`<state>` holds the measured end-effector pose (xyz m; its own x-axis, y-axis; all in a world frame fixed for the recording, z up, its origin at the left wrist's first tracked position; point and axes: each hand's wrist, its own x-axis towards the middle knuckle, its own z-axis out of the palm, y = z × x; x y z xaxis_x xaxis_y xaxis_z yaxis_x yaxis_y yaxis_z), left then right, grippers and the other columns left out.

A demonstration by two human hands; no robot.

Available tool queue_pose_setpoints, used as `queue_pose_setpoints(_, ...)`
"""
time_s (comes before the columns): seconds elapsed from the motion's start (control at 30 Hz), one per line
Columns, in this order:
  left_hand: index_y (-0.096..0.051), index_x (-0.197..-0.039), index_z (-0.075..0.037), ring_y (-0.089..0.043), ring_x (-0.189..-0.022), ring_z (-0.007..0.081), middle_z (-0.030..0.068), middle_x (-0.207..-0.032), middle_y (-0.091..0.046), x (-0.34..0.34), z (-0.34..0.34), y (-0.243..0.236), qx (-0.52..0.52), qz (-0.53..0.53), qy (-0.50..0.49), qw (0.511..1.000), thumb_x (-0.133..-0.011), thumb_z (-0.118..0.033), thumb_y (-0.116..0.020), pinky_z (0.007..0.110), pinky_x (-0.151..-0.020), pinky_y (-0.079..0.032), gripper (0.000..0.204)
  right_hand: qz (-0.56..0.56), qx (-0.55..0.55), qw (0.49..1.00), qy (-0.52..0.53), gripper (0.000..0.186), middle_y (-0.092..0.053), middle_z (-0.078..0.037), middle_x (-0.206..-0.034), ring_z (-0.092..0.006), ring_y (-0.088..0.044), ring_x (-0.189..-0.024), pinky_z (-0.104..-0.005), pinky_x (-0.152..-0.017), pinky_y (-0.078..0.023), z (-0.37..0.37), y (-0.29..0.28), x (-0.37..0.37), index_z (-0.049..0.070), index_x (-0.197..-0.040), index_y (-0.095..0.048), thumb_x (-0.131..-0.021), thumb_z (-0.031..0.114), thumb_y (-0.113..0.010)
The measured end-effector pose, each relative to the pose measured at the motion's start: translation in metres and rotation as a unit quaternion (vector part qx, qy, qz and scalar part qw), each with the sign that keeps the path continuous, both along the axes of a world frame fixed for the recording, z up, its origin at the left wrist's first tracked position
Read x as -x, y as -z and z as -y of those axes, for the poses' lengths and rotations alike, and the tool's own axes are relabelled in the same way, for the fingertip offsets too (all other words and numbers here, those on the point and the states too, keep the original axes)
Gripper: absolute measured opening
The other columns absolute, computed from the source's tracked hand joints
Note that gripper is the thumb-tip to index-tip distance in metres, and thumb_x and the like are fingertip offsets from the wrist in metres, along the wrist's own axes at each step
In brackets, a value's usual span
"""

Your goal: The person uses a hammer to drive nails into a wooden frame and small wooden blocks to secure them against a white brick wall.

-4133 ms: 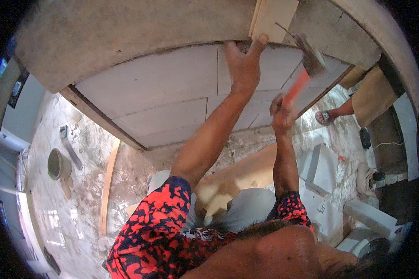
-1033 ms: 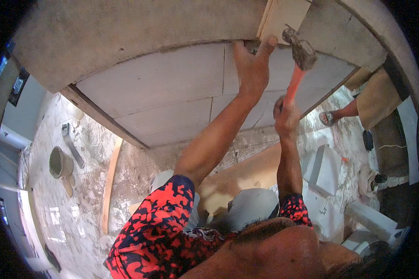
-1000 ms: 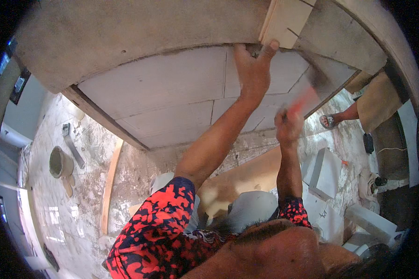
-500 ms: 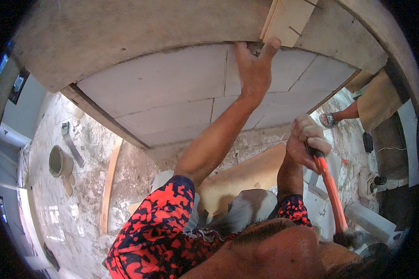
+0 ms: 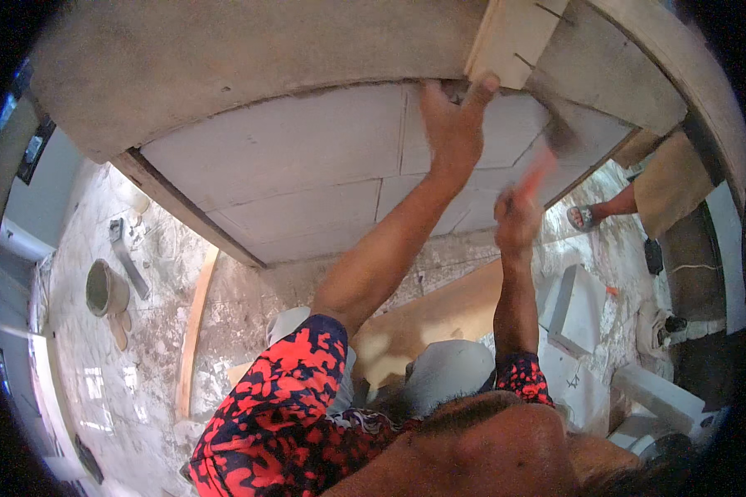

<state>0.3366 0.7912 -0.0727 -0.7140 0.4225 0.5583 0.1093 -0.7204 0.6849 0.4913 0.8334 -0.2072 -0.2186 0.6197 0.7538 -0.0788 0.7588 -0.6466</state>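
Note:
A pale wooden board (image 5: 510, 45) with two nails sticking out lies against the grey concrete face (image 5: 290, 50). My left hand (image 5: 456, 128) grips at its lower end, the thumb pressed on the board's corner and the other fingertips partly hidden at the concrete edge. Below and right of the board, my right hand (image 5: 518, 222) is closed round the red handle of a hammer (image 5: 540, 170). Motion smears the hammer's dark head, which is raised close to the lower nail. White blocks (image 5: 298, 145) with thin joints fill the surface behind both hands.
On the marbled floor to the left stand a bucket (image 5: 108, 288) and a long wooden strip (image 5: 197, 331). A brown sheet (image 5: 439, 311) lies below me. White block pieces (image 5: 576, 311) lie to the right. Farther right, another person's sandalled foot (image 5: 582, 217) shows.
My right hand has swung the hammer upward, its head going from low beside my shoulder to near the board's nails. My left hand stays where it was on the board.

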Motion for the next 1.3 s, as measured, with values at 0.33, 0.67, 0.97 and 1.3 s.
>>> queue_pose_setpoints(0.33,-0.044,-0.113,0.005,-0.050,-0.095,0.0198,0.0119,-0.105,-0.053,-0.003,0.002,0.000,-0.034,0.020,0.036,0.999,-0.072,-0.049,-0.071,0.032,-0.084,-0.040,0.074,-0.124,0.072,0.973,-0.178,0.050,-0.042,-0.004,-0.062,-0.0160,-0.041,-0.052,-0.0301,-0.046,-0.032,0.013,-0.016,-0.012,0.010,-0.066,-0.043,-0.085,0.055,-0.044)
queue_pose_setpoints(0.67,-0.047,-0.105,0.004,-0.051,-0.087,0.0170,0.0095,-0.094,-0.054,-0.002,-0.007,0.008,-0.025,0.029,0.024,0.999,-0.070,-0.051,-0.072,0.031,-0.080,-0.041,0.070,-0.246,0.086,0.949,-0.175,0.036,-0.046,-0.004,-0.062,-0.0153,-0.044,-0.053,-0.0277,-0.042,-0.032,0.028,-0.021,-0.001,0.008,-0.069,-0.045,-0.081,0.039,-0.060)
queue_pose_setpoints(0.97,-0.046,-0.107,0.004,-0.049,-0.090,0.0172,0.0097,-0.099,-0.053,0.002,-0.008,0.011,-0.028,0.000,-0.002,1.000,-0.072,-0.050,-0.071,0.031,-0.081,-0.040,0.069,-0.133,-0.083,0.987,-0.024,0.054,-0.044,-0.004,-0.059,-0.0178,-0.041,-0.050,-0.0300,-0.046,-0.033,0.033,-0.037,0.010,0.006,-0.069,-0.046,-0.087,0.056,-0.040)
queue_pose_setpoints(1.3,-0.046,-0.110,0.004,-0.051,-0.092,0.0180,0.0105,-0.101,-0.054,0.002,-0.010,0.016,-0.008,0.005,0.015,1.000,-0.074,-0.044,-0.071,0.030,-0.083,-0.040,0.066,-0.164,-0.008,0.986,0.010,0.054,-0.045,-0.005,-0.057,-0.0154,-0.044,-0.051,-0.0276,-0.045,-0.035,0.025,-0.010,0.003,0.005,-0.075,-0.047,-0.085,0.058,-0.044)
